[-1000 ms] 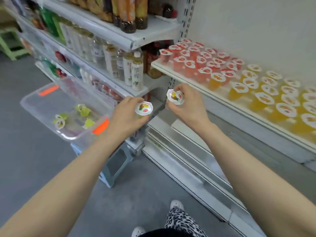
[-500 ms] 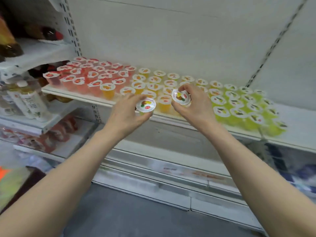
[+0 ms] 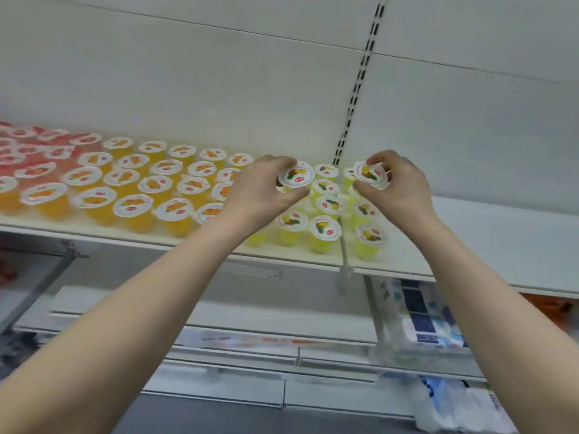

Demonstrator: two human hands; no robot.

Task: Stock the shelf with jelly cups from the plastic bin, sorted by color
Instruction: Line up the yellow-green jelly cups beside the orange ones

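Over the shelf [image 3: 501,233], left hand [image 3: 260,189] curled round one jelly cup [image 3: 296,176], right hand [image 3: 398,186] round second jelly cup [image 3: 371,174].

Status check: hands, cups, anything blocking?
Left hand grips first cup, right hand grips second cup. Both over yellow-green cups on shelf. Those stand packed beneath left hand.

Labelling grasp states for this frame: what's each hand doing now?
Left hand: holding a small yellow-green plastic jelly cup with white lid.
Right hand: holding a second small yellow-green plastic jelly cup, white lid.
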